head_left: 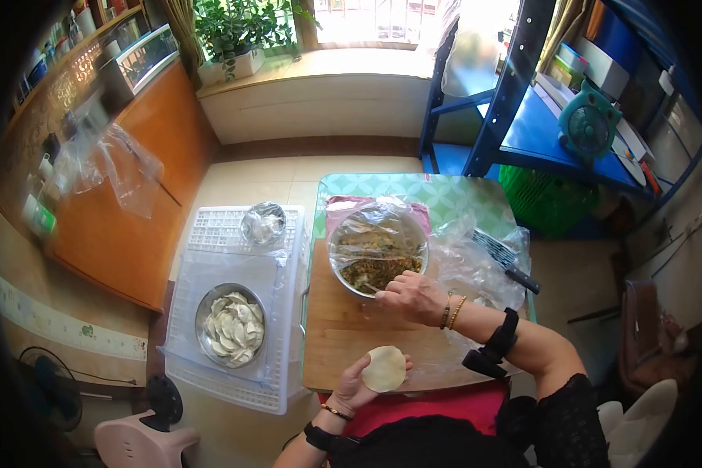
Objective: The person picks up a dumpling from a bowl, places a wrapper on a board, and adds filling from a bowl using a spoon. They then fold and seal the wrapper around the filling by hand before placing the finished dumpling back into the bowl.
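My left hand [358, 386] holds a round, pale dumpling wrapper [384, 369] flat across its fingers, just over the near edge of a wooden board [331, 327]. At the near rim of a metal bowl [332, 269] is my right hand [413, 297], its fingers closed. A thin pale piece shows at the fingertips, too small to name. Chopped, dark green and brown filling [376, 273] lies in the bowl, partly under clear plastic film [378, 226]. Left of the board, a second metal bowl [200, 331] contains many pleated dumplings [234, 327].
A white plastic rack [281, 386] supports the dumpling bowl and a small bag-covered bowl [264, 224]. Crumpled clear plastic [464, 257] and a black-handled utensil [521, 279] lie right of the filling bowl. A blue shelf frame [507, 101] stands at back right, a pink stool [144, 441] at front left.
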Tool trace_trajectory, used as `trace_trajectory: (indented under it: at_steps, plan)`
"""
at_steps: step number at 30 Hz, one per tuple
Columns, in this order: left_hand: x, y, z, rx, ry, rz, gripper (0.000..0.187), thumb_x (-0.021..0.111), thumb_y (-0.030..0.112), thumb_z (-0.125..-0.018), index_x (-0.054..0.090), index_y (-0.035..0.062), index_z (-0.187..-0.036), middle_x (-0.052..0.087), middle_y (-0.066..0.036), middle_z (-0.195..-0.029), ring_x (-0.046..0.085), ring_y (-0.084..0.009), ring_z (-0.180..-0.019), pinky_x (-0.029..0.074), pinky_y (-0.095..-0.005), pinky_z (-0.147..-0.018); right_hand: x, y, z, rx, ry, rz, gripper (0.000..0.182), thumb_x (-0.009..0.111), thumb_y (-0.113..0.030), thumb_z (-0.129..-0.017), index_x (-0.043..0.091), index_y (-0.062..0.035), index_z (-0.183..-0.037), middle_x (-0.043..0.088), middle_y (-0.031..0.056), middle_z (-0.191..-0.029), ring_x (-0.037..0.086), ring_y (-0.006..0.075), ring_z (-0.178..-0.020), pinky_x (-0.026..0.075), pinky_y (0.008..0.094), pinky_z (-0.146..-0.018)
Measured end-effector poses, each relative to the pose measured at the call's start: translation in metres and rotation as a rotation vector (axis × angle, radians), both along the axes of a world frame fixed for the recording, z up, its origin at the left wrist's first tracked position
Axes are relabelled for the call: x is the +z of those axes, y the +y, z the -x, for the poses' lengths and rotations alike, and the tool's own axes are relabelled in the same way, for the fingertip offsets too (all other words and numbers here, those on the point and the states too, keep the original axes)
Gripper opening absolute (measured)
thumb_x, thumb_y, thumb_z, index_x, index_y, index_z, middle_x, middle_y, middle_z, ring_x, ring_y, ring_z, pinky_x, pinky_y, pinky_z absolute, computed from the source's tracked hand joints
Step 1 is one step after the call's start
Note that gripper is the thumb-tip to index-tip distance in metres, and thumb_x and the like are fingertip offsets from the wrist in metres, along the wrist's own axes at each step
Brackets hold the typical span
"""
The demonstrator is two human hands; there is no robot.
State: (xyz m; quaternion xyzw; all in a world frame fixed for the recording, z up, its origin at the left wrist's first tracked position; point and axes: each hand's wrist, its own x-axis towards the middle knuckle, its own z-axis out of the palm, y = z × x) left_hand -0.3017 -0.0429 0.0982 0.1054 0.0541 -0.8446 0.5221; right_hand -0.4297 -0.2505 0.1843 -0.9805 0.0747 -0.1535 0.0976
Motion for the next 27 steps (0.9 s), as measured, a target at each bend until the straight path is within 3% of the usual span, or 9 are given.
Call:
trace_trajectory:
  at_steps: [3,8,10,14,20,24,27]
  plan:
    - [-0.003,0.004,-0.003,0.018,-0.050,-0.013,0.062,0.053,0.034,-0.095,0.036,-0.0043,-0.140,0.040,-0.028,-0.142,0.038,-0.0408,-0.135,0.030,-0.0503,-0.113,-0.006,-0.010,0.020,0.013,0.106,0.049,0.010,0.052,-0.012,-0.084,0.058,-0.0095,-0.092,0.056,0.0031,-0.076,0.058,0.0202,-0.077,0.045,0.0321,-0.071]
    - [-0.002,0.003,0.000,0.018,-0.083,-0.038,0.061,0.053,0.034,-0.094,0.036,-0.0051,-0.139,0.041,-0.028,-0.142,0.038,-0.0403,-0.134,0.030,-0.0498,-0.114,-0.015,-0.015,0.039,-0.093,0.028,-0.027,0.008,0.058,-0.013,-0.084,0.061,-0.0093,-0.090,0.060,0.0066,-0.074,0.062,0.0242,-0.074,0.049,0.0360,-0.069]
    - [-0.001,0.002,0.003,0.013,-0.083,-0.042,0.061,0.053,0.034,-0.095,0.037,-0.0046,-0.139,0.041,-0.028,-0.142,0.038,-0.0406,-0.134,0.030,-0.0499,-0.114,-0.014,-0.010,0.039,-0.170,-0.120,-0.240,0.010,0.063,-0.014,-0.084,0.065,-0.0082,-0.092,0.063,0.0090,-0.075,0.064,0.0285,-0.072,0.051,0.0382,-0.067]
    - [0.002,-0.001,0.003,-0.019,-0.113,-0.061,0.064,0.056,0.036,-0.093,0.038,-0.0021,-0.140,0.036,-0.031,-0.144,0.035,-0.0434,-0.136,0.028,-0.0503,-0.114,-0.023,-0.006,0.039,-0.277,-0.207,-0.307,0.014,0.066,-0.013,-0.083,0.067,-0.0074,-0.096,0.066,0.0106,-0.080,0.064,0.0305,-0.073,0.051,0.0392,-0.067]
    - [-0.005,0.001,0.002,-0.026,-0.118,-0.054,0.062,0.058,0.035,-0.093,0.039,-0.0016,-0.139,0.039,-0.030,-0.142,0.037,-0.0423,-0.134,0.029,-0.0506,-0.114,0.001,0.015,0.043,-0.233,-0.240,-0.056,0.020,0.065,-0.008,-0.081,0.066,-0.0072,-0.101,0.067,0.0067,-0.087,0.065,0.0223,-0.077,0.049,0.0342,-0.069]
    - [-0.006,-0.001,0.006,-0.047,-0.136,-0.041,0.061,0.058,0.034,-0.093,0.040,-0.0016,-0.138,0.042,-0.027,-0.141,0.040,-0.0408,-0.133,0.031,-0.0502,-0.113,-0.009,0.012,0.027,-0.227,-0.268,-0.043,0.023,0.062,-0.007,-0.081,0.065,-0.0071,-0.104,0.066,0.0065,-0.089,0.064,0.0227,-0.077,0.049,0.0350,-0.069]
    - [-0.005,0.001,0.005,-0.041,-0.156,-0.052,0.060,0.057,0.035,-0.094,0.040,-0.0008,-0.139,0.043,-0.027,-0.141,0.041,-0.0406,-0.133,0.032,-0.0497,-0.112,-0.022,0.008,0.014,-0.234,-0.288,-0.012,0.018,0.068,-0.008,-0.079,0.066,-0.0080,-0.097,0.066,0.0066,-0.083,0.063,0.0240,-0.071,0.049,0.0356,-0.066]
